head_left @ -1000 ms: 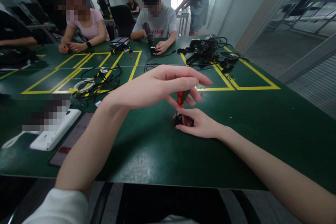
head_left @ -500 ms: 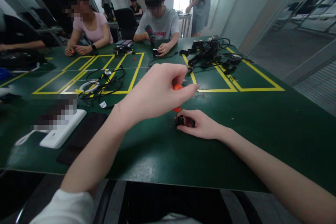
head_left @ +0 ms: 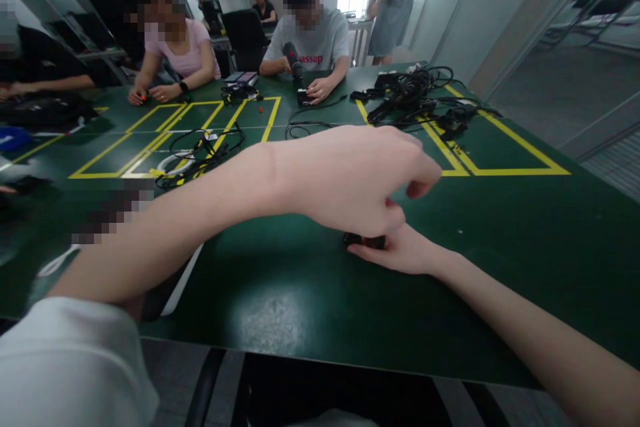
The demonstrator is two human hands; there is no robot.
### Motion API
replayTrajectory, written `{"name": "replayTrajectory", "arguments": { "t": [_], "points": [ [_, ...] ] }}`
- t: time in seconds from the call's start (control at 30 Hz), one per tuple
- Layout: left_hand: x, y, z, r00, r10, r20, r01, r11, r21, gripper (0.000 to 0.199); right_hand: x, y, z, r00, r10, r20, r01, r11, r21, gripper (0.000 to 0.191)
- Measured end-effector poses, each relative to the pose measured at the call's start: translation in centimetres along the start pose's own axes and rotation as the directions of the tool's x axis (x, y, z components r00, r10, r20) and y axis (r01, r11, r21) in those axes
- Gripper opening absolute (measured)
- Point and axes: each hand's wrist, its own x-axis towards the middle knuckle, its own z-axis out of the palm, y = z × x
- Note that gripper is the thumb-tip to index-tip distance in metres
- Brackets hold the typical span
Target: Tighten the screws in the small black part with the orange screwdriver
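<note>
My left hand [head_left: 350, 177] is stretched over the table in front of me, back of the hand up and fingers curled downward. Whatever it may hold is hidden; no orange handle shows. Beneath and just right of it, my right hand [head_left: 413, 250] rests on the green table [head_left: 320, 307]. Its fingers and thumb close around a small black part [head_left: 353, 240], which is partly covered by the left hand. The exact kind of this part cannot be made out.
Loops of black cable [head_left: 210, 147] lie at the left, and a larger cable heap [head_left: 410, 93] at the back right. Yellow tape lines [head_left: 520, 173] mark the table. Across it, a person in a grey shirt [head_left: 320, 37] holds a power driver [head_left: 294, 60]. Another person in pink [head_left: 187, 53] sits left.
My left hand has moved right, over my right hand. The orange handle earlier between its fingers is no longer visible. My right hand keeps hold of the black part.
</note>
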Motion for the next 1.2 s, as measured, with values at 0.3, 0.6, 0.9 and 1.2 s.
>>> {"name": "replayTrajectory", "arguments": {
  "t": [0.3, 0.6, 0.9, 1.2],
  "points": [
    [-0.2, -2.3, 0.3, 0.997, -0.02, -0.073, 0.018, 0.999, -0.03, 0.029, -0.6, -0.7, -0.6, 0.999, 0.011, 0.04, -0.01, 1.0, -0.023, 0.02],
    [-1.0, -1.9, 0.0, 0.999, 0.033, -0.043, -0.035, 0.998, -0.044, 0.025, -1.6, -0.2, -0.3, 0.998, 0.047, 0.034, -0.046, 0.998, -0.031, 0.017],
    [-1.4, -1.7, -0.3, 0.998, 0.063, 0.03, -0.057, 0.985, -0.163, 0.033, -1.7, 0.4, -0.1, 0.999, -0.034, 0.0, 0.034, 0.999, -0.01, 0.024],
    [-1.0, -0.2, 1.0, 0.973, -0.184, -0.14, 0.161, 0.974, -0.159, 0.012, -1.4, 0.3, 0.0, 1.0, 0.011, 0.009, -0.011, 0.999, -0.032, 0.013]
  ]
}}
